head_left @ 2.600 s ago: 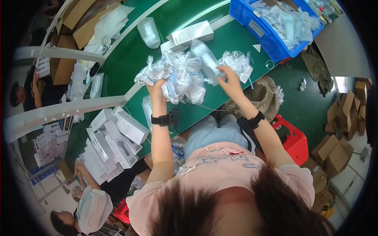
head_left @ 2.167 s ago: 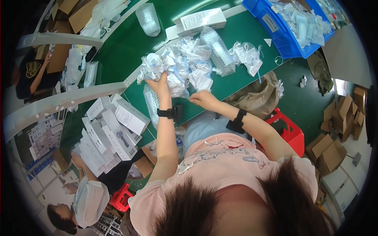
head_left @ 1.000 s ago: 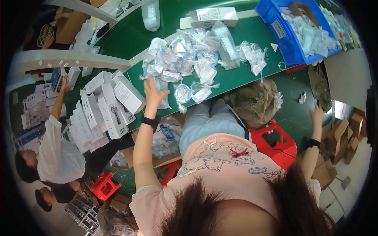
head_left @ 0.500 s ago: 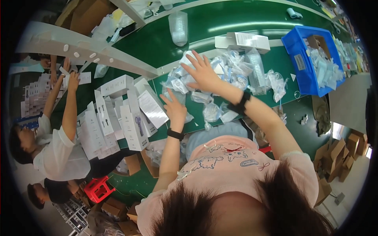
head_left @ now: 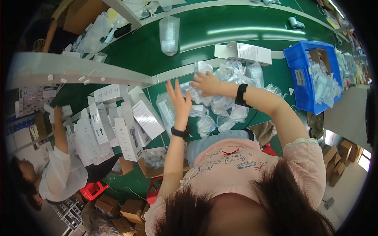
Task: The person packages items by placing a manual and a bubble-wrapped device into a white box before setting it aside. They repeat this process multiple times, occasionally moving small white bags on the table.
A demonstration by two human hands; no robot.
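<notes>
My left hand [head_left: 180, 103] is raised over the left side of a pile of small clear plastic bags [head_left: 226, 106] with pale contents. Its fingers stretch upward and apart, with nothing in them. To its left lies a bubble-wrap pouch [head_left: 165, 111] on the green table. My right hand [head_left: 207, 83] hovers over or touches the far side of the pile, its fingers spread, beside a clear bag with something white inside [head_left: 202, 67]. I cannot tell whether its fingertips press on the bags. Both wrists carry black bands.
White printed boxes [head_left: 129, 137] stand in a cluster on the left. Behind the pile lies a white box with its flap open [head_left: 254, 53]. A blue bin [head_left: 295, 84] of bagged items stands at right. A metal rail [head_left: 118, 72] crosses the table; a co-worker [head_left: 65, 173] works at far left.
My left hand has risen and moved right, uncovering the bubble-wrap pouch. My right hand has shifted slightly toward me and right. The co-worker's arms have moved, and the whole view has shifted a little.
</notes>
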